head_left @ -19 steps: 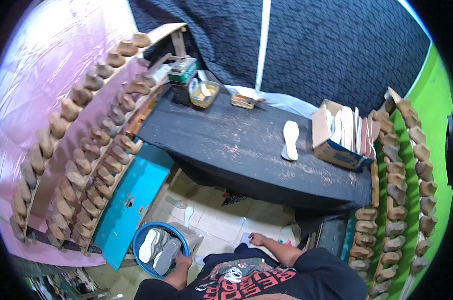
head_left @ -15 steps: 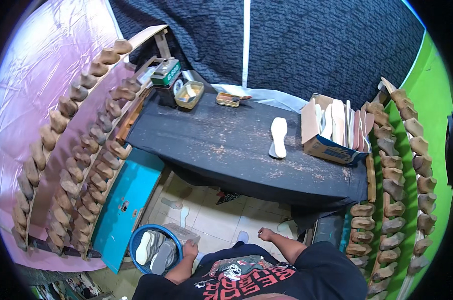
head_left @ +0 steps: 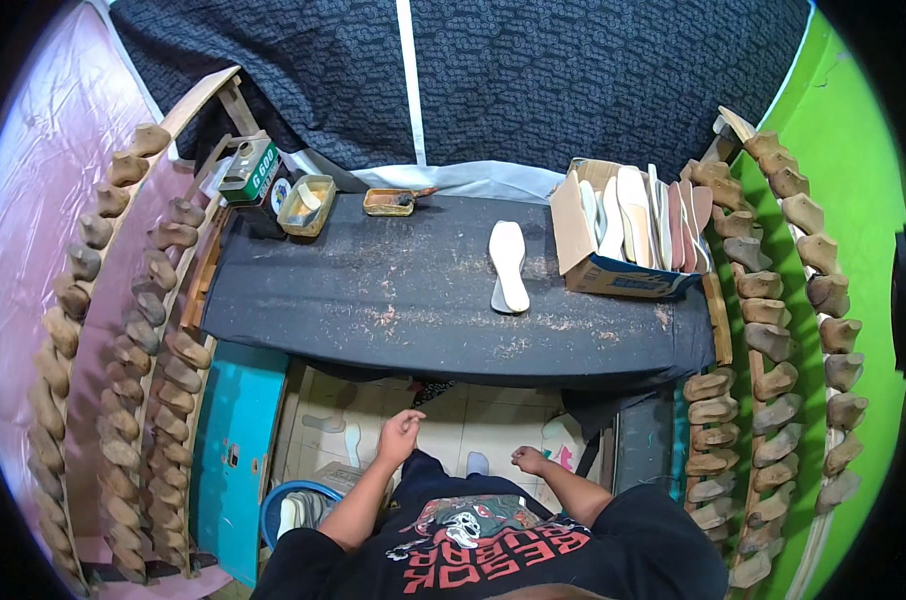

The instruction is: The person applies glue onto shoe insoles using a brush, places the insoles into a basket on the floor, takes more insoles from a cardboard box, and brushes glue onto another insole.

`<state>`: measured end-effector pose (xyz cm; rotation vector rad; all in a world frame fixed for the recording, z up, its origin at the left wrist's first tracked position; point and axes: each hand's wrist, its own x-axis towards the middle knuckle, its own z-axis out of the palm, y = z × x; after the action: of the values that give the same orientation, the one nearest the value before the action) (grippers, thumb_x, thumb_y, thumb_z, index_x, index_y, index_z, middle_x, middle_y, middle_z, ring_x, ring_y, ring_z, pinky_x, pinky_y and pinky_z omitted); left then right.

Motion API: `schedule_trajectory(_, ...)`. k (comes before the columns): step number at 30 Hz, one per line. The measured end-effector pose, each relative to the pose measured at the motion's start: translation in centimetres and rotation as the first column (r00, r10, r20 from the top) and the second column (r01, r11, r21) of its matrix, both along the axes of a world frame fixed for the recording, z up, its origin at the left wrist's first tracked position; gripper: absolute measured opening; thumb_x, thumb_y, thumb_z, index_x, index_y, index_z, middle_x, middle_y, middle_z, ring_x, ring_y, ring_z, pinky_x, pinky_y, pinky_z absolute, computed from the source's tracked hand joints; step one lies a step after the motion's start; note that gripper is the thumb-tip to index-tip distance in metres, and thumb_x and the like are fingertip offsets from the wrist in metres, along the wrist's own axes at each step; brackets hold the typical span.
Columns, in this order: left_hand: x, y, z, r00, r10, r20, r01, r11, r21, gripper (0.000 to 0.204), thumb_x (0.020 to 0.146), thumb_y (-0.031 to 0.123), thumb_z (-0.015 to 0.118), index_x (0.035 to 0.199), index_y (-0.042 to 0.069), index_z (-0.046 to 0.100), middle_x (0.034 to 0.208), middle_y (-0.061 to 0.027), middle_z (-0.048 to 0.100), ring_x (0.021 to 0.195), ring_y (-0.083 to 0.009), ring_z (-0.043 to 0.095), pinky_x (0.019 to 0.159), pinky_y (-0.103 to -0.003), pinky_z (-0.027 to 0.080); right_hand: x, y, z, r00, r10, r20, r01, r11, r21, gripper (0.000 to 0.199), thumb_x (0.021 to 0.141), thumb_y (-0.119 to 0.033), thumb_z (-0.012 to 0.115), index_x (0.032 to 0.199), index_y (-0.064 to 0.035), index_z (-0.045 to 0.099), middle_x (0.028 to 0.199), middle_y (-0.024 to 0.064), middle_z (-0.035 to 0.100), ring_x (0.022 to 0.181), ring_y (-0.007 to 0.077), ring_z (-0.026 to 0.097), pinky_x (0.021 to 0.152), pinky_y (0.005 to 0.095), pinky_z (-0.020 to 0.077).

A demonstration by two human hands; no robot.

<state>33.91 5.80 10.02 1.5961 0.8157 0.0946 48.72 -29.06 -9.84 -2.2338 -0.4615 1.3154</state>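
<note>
My left hand (head_left: 403,432) hangs in front of the table's near edge, its fingers loosely curled with nothing visible in them. Lower and to the right, my right hand (head_left: 530,460) is also curled, and I see nothing in it. Beyond both hands, a pair of pale insoles (head_left: 509,262) lies partly overlapping on the dark cloth-covered table (head_left: 373,290). To their right, a cardboard box (head_left: 628,278) holds white, cream and reddish-brown insoles standing on edge. A blue basin (head_left: 266,520) with sole pieces stands left of my left forearm, partly hidden by my sleeve.
Racks of wooden shoe lasts (head_left: 768,337) line both sides. At the table's back left are a green-and-black can (head_left: 258,190), a yellowish tub (head_left: 306,207) and a small tray (head_left: 389,203) with a brush. A turquoise panel (head_left: 235,440) stands at the left. Loose pieces lie on the tiled floor (head_left: 453,430).
My left hand has left the blue basin's rim and moved up and right, in front of the table. The view has shifted; my right hand stays nearly in place.
</note>
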Motion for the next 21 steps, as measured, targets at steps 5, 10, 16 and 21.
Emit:
schedule_trajectory(5,5.2,4.8,3.0,0.938,-0.182,0.297,0.156,0.982,0.11,0.013,0.1,0.009,0.055,0.1,0.004,0.067,0.06,0.0075,0.042,0.055,-0.0032,0.035,0.05,-0.026,0.029,0.5,6.9,2.9,0.972,-0.156,-0.173,0.201,0.937,0.284,0.027,0.094,-0.016,0.067,0.115,-0.0002,0.065,0.094,0.0027,0.066,0.086,0.0125,0.06,0.077,0.0292,0.0503)
schedule_trajectory(10,9.9,10.8,5.4,0.89,-0.243,0.385,0.239,0.969,0.061,0.015,0.103,0.008,0.052,0.109,0.005,0.065,0.071,0.0079,0.047,0.064,-0.002,0.039,0.057,-0.023,0.032,4.3,18.5,19.0,0.966,0.012,-0.258,0.114,0.876,0.468,0.026,0.102,-0.02,0.062,0.117,-0.0005,0.067,0.108,0.005,0.071,0.099,0.0127,0.063,0.091,0.0304,0.0509)
schedule_trajectory(16,14.6,15.7,5.0,0.863,-0.269,0.427,0.306,0.952,-0.02,0.02,0.104,0.009,0.051,0.118,0.005,0.064,0.081,0.0047,0.056,0.071,-0.0042,0.05,0.064,-0.022,0.043,6.2,24.5,27.9,0.963,-0.146,-0.229,0.26,0.739,0.622,0.024,0.104,-0.018,0.059,0.118,-0.0005,0.066,0.109,0.0051,0.071,0.1,0.0121,0.064,0.094,0.0298,0.0505)
schedule_trajectory(21,18.4,14.2,5.2,0.86,-0.327,0.391,0.401,0.908,-0.121,0.025,0.104,0.009,0.05,0.126,0.005,0.062,0.093,0.0009,0.061,0.078,-0.0068,0.058,0.072,-0.022,0.048,8.2,22.7,28.9,0.859,-0.5,-0.111,0.456,0.649,0.609,0.018,0.101,-0.012,0.061,0.115,-0.0027,0.067,0.101,0.0023,0.072,0.088,0.0086,0.062,0.081,0.0268,0.051)
